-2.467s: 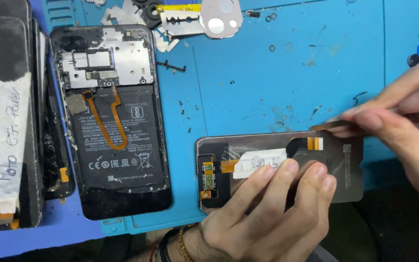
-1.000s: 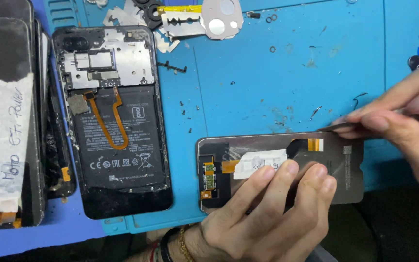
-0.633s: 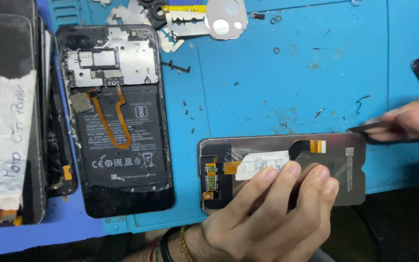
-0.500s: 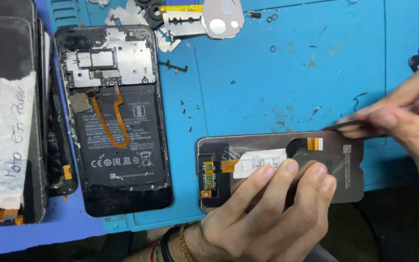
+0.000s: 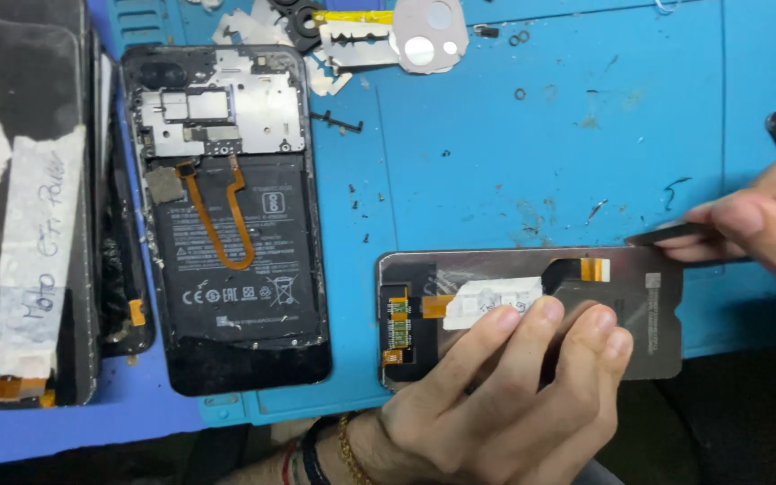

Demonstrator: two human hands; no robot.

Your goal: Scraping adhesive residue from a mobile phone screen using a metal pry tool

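Two risks I see: my left hand [image 5: 505,395], fingers flat on the grey rectangular display panel [image 5: 532,310], could slip, and the thin dark blade [image 5: 666,236] pinched in my right hand [image 5: 765,229] could tear its orange flex ribbon [image 5: 593,268].

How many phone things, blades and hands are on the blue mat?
Opened phones with battery showing: 1
Loose screen panels: 1, pressed down by the left hand
Razor blades: 1
Hands: 2, the right hand pinching a thin dark tool
Total: 5
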